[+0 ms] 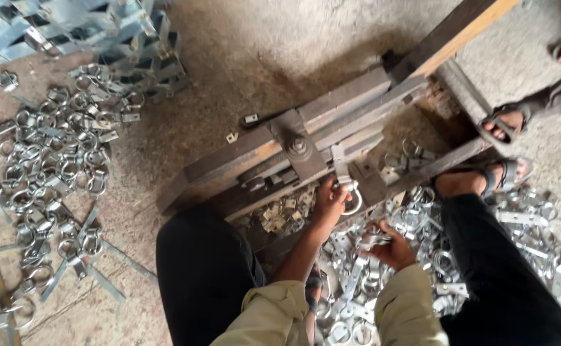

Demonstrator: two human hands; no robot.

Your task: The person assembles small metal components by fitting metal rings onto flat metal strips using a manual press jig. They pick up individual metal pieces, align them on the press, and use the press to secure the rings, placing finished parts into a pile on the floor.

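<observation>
Left hand [329, 204] stretched forward, fingers curled in a grip — right hand [390, 248] lower, closed, sleeves rolled

Bkgd: concrete floor [242, 38], dusty. Big heap of finished ring clamps [49, 160] on floor at left, stacked galvanized brackets [82, 32] top left. Small square offcuts [280, 214] under the press. Another person's sandalled feet [504, 122] top right.

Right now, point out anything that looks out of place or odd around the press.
Two small metal bits lie loose on the dirt, apart from the clamp heap. The left hand holds a ring clamp at the press; the right hand grips another clamp. Another person's sandalled foot stands close by.
</observation>
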